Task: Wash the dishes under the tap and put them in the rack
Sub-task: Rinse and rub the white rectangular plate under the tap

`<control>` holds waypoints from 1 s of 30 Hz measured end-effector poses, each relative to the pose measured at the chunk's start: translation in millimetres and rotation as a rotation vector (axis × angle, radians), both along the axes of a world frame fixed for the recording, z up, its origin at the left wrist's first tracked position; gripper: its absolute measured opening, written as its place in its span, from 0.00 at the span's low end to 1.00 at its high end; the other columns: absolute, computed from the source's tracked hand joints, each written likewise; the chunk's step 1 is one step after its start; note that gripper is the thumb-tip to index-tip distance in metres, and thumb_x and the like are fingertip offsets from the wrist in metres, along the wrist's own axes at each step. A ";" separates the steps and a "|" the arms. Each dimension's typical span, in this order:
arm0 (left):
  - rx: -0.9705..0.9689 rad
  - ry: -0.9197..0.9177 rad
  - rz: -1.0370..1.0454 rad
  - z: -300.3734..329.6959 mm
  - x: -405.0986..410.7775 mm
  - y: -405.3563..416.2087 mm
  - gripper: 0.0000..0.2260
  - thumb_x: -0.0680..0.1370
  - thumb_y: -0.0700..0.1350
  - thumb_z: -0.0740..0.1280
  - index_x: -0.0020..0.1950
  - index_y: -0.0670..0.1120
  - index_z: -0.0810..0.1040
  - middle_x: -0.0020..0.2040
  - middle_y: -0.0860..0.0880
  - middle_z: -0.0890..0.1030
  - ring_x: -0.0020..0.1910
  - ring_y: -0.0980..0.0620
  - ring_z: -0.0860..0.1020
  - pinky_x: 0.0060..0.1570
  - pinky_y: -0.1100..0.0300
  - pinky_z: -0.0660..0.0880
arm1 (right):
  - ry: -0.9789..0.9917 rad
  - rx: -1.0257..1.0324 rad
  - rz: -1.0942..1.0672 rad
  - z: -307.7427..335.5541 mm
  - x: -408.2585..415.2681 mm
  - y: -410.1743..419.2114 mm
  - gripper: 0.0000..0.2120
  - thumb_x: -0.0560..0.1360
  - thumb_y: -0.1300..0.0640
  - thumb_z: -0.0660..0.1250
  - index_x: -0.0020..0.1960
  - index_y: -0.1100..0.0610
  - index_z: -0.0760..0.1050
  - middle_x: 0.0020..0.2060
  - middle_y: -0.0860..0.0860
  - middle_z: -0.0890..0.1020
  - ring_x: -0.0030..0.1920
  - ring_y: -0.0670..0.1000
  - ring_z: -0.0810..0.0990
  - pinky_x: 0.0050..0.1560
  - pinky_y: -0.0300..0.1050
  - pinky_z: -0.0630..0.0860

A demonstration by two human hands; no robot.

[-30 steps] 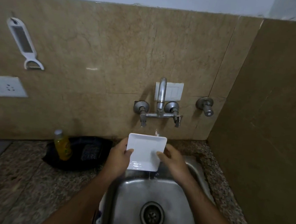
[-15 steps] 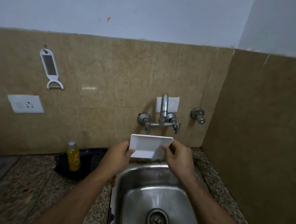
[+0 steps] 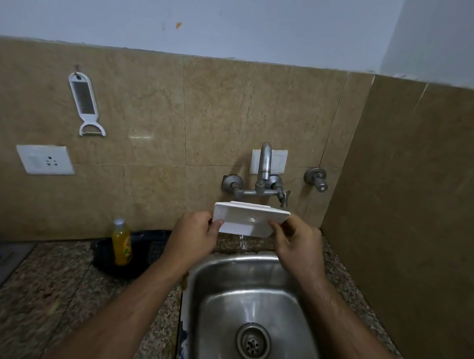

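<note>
A white square plate (image 3: 248, 219) is held tilted under the wall tap (image 3: 263, 167), above the back edge of the steel sink (image 3: 218, 299). My left hand (image 3: 192, 240) grips its left edge, thumb on the inner face. My right hand (image 3: 298, 247) grips its right edge. A thin stream of water drips off the plate's lower edge into the sink. A black rack (image 3: 154, 243) lies on the counter left of the sink, partly hidden by my left hand.
A yellow bottle of dish liquid (image 3: 121, 242) stands at the rack. A white grater-peeler (image 3: 85, 104) hangs on the tiled wall above a socket (image 3: 45, 159). A side wall (image 3: 418, 211) closes in on the right. Granite counter (image 3: 54, 292) stretches left.
The plate has been tipped from nearly upright toward flat, its face now turned more upward. The camera has tilted up, showing more wall. Both hands keep their hold.
</note>
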State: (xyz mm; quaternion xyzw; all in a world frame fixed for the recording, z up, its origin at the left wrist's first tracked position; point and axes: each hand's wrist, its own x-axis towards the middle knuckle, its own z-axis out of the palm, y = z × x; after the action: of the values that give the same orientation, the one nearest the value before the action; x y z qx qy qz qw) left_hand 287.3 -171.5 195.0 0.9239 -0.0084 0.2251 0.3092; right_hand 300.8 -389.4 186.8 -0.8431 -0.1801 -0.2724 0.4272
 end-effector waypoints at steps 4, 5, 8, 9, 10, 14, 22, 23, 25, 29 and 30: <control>0.023 -0.018 0.016 -8.4 -2.8 -3.1 0.10 0.80 0.46 0.66 0.49 0.41 0.82 0.42 0.43 0.84 0.40 0.45 0.80 0.38 0.56 0.74 | -0.002 -0.018 -0.031 -8.0 -2.0 -3.7 0.07 0.76 0.59 0.70 0.54 0.54 0.81 0.43 0.45 0.84 0.41 0.41 0.81 0.43 0.36 0.79; 0.040 0.029 0.006 -15.4 -1.1 -3.8 0.10 0.80 0.46 0.66 0.49 0.41 0.82 0.43 0.43 0.84 0.41 0.44 0.81 0.39 0.55 0.75 | 0.058 -0.079 -0.037 -11.2 -0.5 -4.1 0.06 0.77 0.58 0.70 0.53 0.53 0.81 0.43 0.45 0.84 0.41 0.41 0.81 0.43 0.36 0.78; 0.087 0.270 -0.022 -46.2 -3.2 -4.1 0.11 0.78 0.47 0.68 0.54 0.41 0.82 0.51 0.43 0.84 0.51 0.43 0.82 0.50 0.53 0.78 | 0.321 -0.197 0.018 -36.0 -0.5 -6.1 0.05 0.77 0.58 0.69 0.51 0.50 0.81 0.43 0.42 0.83 0.42 0.38 0.80 0.48 0.38 0.78; 0.076 0.297 -0.024 -48.4 -3.4 -6.3 0.11 0.78 0.47 0.68 0.55 0.42 0.82 0.53 0.43 0.84 0.52 0.44 0.82 0.52 0.53 0.78 | 0.328 -0.194 0.002 -37.6 0.7 -6.9 0.06 0.77 0.59 0.69 0.50 0.49 0.81 0.40 0.39 0.81 0.40 0.34 0.78 0.46 0.33 0.77; 0.094 0.297 -0.030 -48.2 0.7 -6.5 0.11 0.78 0.47 0.68 0.56 0.43 0.82 0.53 0.43 0.84 0.52 0.44 0.82 0.53 0.54 0.78 | 0.325 -0.184 -0.008 -35.4 2.3 -7.0 0.07 0.77 0.59 0.69 0.49 0.48 0.80 0.38 0.36 0.79 0.38 0.32 0.76 0.42 0.27 0.73; 0.101 0.252 -0.010 -46.8 1.2 -8.3 0.10 0.76 0.46 0.69 0.53 0.41 0.82 0.51 0.41 0.84 0.53 0.40 0.81 0.47 0.55 0.74 | 0.326 -0.150 -0.022 -45.3 6.7 -10.9 0.06 0.76 0.58 0.70 0.52 0.51 0.82 0.42 0.40 0.83 0.40 0.35 0.77 0.42 0.31 0.70; 0.125 0.144 0.007 -38.4 -0.3 -13.6 0.14 0.76 0.53 0.68 0.44 0.43 0.83 0.39 0.44 0.84 0.42 0.43 0.82 0.41 0.53 0.78 | 0.222 -0.120 0.010 -41.6 9.5 -21.6 0.06 0.76 0.57 0.71 0.52 0.50 0.82 0.42 0.42 0.84 0.41 0.38 0.80 0.43 0.32 0.75; 0.126 0.094 0.021 -34.7 -2.0 -14.3 0.13 0.76 0.52 0.68 0.46 0.43 0.84 0.39 0.44 0.85 0.42 0.43 0.82 0.40 0.55 0.77 | 0.167 -0.125 -0.009 -40.0 8.6 -22.1 0.04 0.76 0.57 0.71 0.50 0.50 0.82 0.40 0.43 0.84 0.40 0.40 0.81 0.41 0.34 0.76; 0.130 -0.079 0.024 -28.0 -10.6 -19.0 0.10 0.77 0.48 0.68 0.50 0.43 0.85 0.41 0.43 0.85 0.41 0.43 0.82 0.39 0.58 0.74 | 0.007 -0.128 -0.065 -36.7 4.2 -22.4 0.05 0.75 0.58 0.72 0.50 0.52 0.83 0.41 0.45 0.85 0.40 0.43 0.82 0.41 0.38 0.77; 0.128 -0.256 -0.021 -24.0 -17.9 -20.4 0.14 0.72 0.42 0.68 0.56 0.43 0.84 0.47 0.44 0.86 0.44 0.44 0.84 0.44 0.56 0.80 | -0.184 -0.125 -0.095 -28.5 0.1 -23.5 0.12 0.72 0.63 0.73 0.55 0.55 0.84 0.46 0.46 0.86 0.45 0.44 0.82 0.47 0.28 0.71; 0.132 -0.177 -0.004 -23.5 -15.3 -20.8 0.12 0.74 0.43 0.67 0.55 0.42 0.84 0.46 0.43 0.86 0.44 0.43 0.83 0.44 0.55 0.80 | -0.130 -0.177 -0.104 -27.4 0.6 -22.5 0.09 0.73 0.61 0.73 0.53 0.54 0.83 0.44 0.46 0.86 0.43 0.45 0.82 0.43 0.31 0.71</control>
State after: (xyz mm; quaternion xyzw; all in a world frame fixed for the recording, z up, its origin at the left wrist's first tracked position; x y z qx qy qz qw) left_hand 271.9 -192.3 171.5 0.9188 -0.0522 0.3042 0.2461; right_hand 301.4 -412.0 159.5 -0.8663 -0.1867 -0.3312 0.3239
